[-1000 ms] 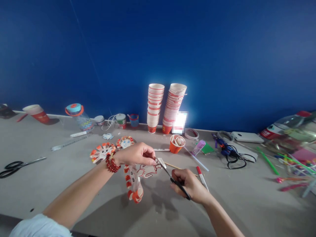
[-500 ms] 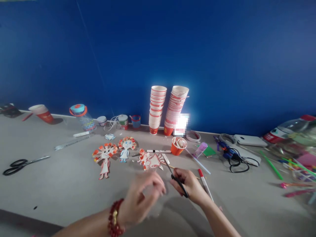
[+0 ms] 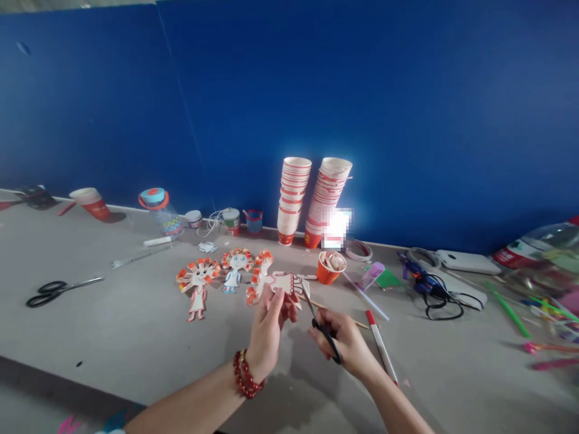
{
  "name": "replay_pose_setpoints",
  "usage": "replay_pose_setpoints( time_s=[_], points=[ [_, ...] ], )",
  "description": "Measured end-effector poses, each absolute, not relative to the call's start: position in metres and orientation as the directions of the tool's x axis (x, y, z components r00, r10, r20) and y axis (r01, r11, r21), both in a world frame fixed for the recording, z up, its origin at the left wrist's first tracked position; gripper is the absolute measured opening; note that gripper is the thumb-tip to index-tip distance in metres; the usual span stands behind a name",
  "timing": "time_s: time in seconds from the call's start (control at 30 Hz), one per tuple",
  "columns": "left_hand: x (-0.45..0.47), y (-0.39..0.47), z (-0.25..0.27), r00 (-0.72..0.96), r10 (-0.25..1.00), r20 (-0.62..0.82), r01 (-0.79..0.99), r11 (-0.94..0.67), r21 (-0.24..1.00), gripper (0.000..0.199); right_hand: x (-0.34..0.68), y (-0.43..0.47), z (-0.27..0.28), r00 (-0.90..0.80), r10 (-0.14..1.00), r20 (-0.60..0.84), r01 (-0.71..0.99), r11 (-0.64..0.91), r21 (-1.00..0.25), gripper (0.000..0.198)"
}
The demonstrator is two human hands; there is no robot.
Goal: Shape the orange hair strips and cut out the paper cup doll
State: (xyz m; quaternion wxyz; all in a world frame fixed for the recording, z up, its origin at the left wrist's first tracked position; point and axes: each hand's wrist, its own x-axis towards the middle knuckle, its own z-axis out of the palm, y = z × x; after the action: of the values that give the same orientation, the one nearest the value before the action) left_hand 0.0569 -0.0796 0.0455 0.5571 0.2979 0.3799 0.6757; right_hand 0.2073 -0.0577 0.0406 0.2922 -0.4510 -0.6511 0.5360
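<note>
A white paper doll (image 3: 281, 282) with a red-outlined dress and an orange-and-white fringed head is pinched in my left hand (image 3: 271, 325), thumb on top. My right hand (image 3: 341, 339) grips black-handled scissors (image 3: 323, 330). Their blades point up and left, at the edge of the doll's leg end; whether they touch the paper I cannot tell. On the table to the left lie two finished-looking paper dolls, one in a red-trimmed dress (image 3: 198, 295) and one in blue (image 3: 232, 277). An orange paper cup (image 3: 332, 268) holding paper scraps stands just beyond the scissors.
Two tall stacks of paper cups, left (image 3: 293, 202) and right (image 3: 323, 202), lean near the blue wall. A second pair of scissors (image 3: 58, 290) lies far left. A red-capped marker (image 3: 382, 348) is beside my right hand. A glue gun with black cord (image 3: 427, 286) and bottles sit right.
My left hand has moved up and taken hold of the paper doll, lifting it off the table. My right hand stays close to the same spot with the scissors. The view has shifted slightly.
</note>
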Motion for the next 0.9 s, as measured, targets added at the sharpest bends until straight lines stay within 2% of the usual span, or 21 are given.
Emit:
replay_pose_setpoints(
  time_s=[0.23,0.5,0.9],
  points=[
    [0.050,-0.068,0.053,-0.258,0.966,0.005,-0.442,-0.122,0.889,0.018,0.205,-0.061,0.034,-0.460,0.883,-0.096,0.227,0.012,-0.974,0.037],
    [0.047,-0.067,0.055,-0.196,0.978,0.074,-0.230,-0.120,0.966,0.018,0.204,-0.061,0.040,-0.495,0.861,-0.117,0.231,0.001,-0.973,0.029],
    [0.041,-0.064,0.055,-0.132,0.989,0.065,-0.176,-0.088,0.980,0.018,0.205,-0.058,0.028,-0.513,0.853,-0.098,0.237,0.031,-0.971,0.035]
  ],
)
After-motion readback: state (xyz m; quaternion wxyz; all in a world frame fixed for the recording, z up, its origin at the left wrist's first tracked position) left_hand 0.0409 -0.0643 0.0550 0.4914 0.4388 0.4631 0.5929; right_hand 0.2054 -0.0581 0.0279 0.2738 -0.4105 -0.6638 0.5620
